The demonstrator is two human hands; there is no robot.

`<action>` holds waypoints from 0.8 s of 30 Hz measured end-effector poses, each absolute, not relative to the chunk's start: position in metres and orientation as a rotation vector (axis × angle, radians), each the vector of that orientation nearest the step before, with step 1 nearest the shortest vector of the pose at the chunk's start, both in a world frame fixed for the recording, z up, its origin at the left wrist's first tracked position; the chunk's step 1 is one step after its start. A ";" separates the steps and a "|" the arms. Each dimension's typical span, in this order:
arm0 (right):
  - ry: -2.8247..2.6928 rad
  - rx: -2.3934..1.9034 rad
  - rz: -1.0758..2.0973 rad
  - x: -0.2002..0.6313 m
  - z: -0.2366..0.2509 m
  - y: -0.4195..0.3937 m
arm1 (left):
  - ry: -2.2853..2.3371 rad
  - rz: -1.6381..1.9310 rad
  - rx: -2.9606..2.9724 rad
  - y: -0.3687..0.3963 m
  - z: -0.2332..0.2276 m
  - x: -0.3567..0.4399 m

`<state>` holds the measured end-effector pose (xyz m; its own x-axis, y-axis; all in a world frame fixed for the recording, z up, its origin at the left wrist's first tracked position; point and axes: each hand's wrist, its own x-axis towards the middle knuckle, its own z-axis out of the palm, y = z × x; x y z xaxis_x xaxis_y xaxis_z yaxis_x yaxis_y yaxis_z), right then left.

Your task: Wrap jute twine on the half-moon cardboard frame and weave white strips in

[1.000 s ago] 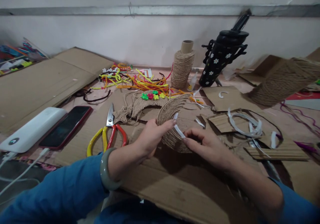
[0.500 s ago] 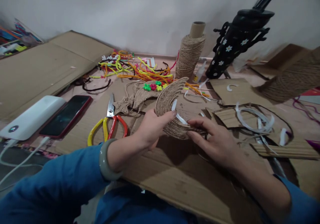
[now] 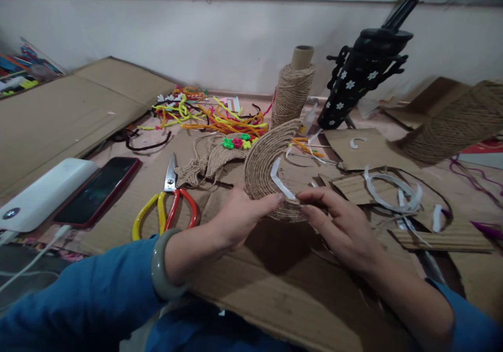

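A crescent of coiled jute twine (image 3: 259,168) is held up over the cardboard, with a white tape strip (image 3: 282,180) along its inner edge. My left hand (image 3: 245,213) grips its lower left side, thumb on the front and fingers behind. At the lower right end, my right hand (image 3: 338,226) pinches the crescent's edge near the end of the tape; the fingertips partly hide what lies between them. Behind it lies a smaller jute piece (image 3: 226,158) with green, pink and yellow flowers (image 3: 238,142). Scissors with yellow and red handles (image 3: 170,200) rest left of my left hand.
A jute twine spool (image 3: 291,95) and a black flowered vase (image 3: 353,79) stand at the back. Coloured cords (image 3: 220,119) lie behind the crescent. A phone (image 3: 98,189) and white power bank (image 3: 49,192) are at left. A tape coil (image 3: 393,192) and cardboard pieces (image 3: 440,238) lie right.
My left thumb has slid down and right along the crescent, uncovering more of the white strip. The right hand keeps its pinch. The whole view has shifted slightly.
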<state>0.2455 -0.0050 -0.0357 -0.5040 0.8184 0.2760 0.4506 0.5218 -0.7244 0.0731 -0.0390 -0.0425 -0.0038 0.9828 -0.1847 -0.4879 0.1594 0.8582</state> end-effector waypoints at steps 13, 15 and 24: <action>-2.168 -1.182 1.055 0.242 -0.034 -0.001 | 1.104 1.302 0.849 -0.040 -0.037 0.073; -2.209 -1.181 0.996 0.243 -0.034 -0.002 | 1.092 1.297 0.845 -0.040 -0.036 0.073; -2.254 -1.071 0.785 0.244 -0.033 -0.006 | 1.125 1.223 0.796 -0.042 -0.039 0.073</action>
<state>0.2438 -0.0059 -0.0335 -0.5525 0.8085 0.2028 0.5077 0.5194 -0.6874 0.0725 -0.0423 -0.0386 -0.0317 0.9740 -0.2244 -0.3054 0.2043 0.9301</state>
